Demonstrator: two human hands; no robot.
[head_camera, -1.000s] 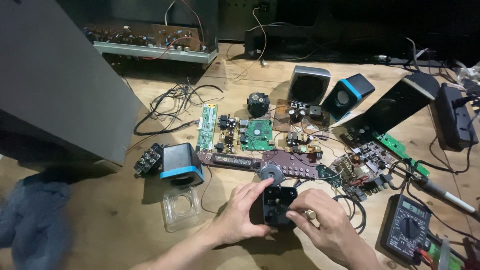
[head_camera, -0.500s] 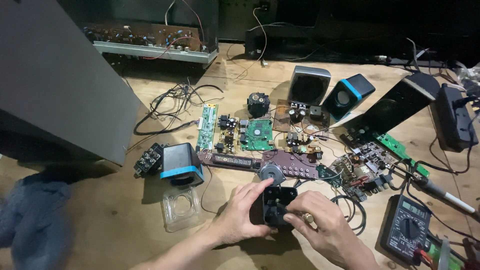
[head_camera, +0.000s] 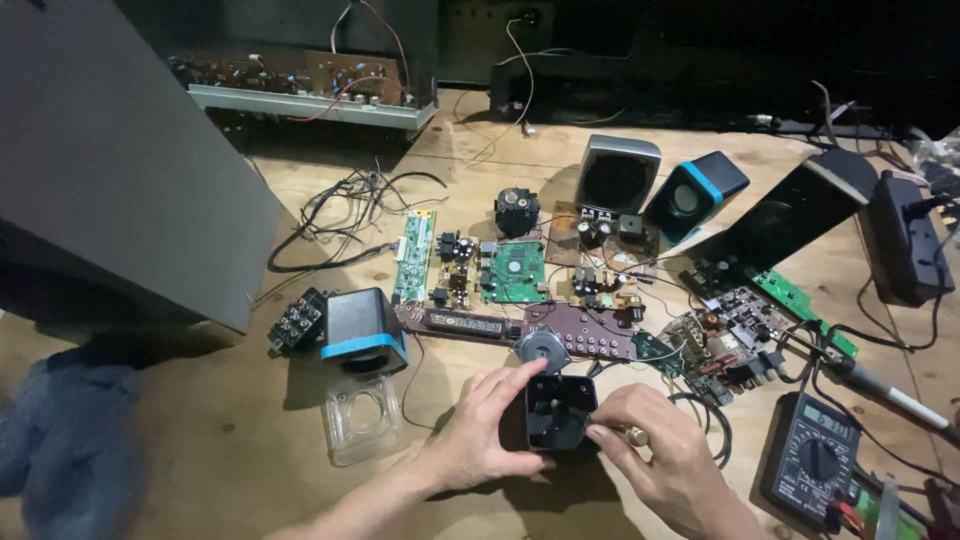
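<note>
On the wooden table (head_camera: 200, 450) near its front edge, both my hands hold a small black plastic housing (head_camera: 558, 410) with an open top. My left hand (head_camera: 478, 430) grips its left side, the index finger stretched over the top edge. My right hand (head_camera: 655, 450), wearing a ring, pinches the housing's right side with its fingertips at the rim. A round grey speaker driver (head_camera: 540, 350) lies just behind the housing.
Several circuit boards (head_camera: 520, 270) and loose wires spread across the table's middle. A blue-trimmed speaker shell (head_camera: 360, 330) and a clear plastic cover (head_camera: 362, 418) lie left. A multimeter (head_camera: 815, 460) sits right, more speakers (head_camera: 650, 185) behind, a large grey panel (head_camera: 110, 160) at far left.
My right hand's fingers have shifted along the housing's right rim. The housing and my left hand have stayed in place.
</note>
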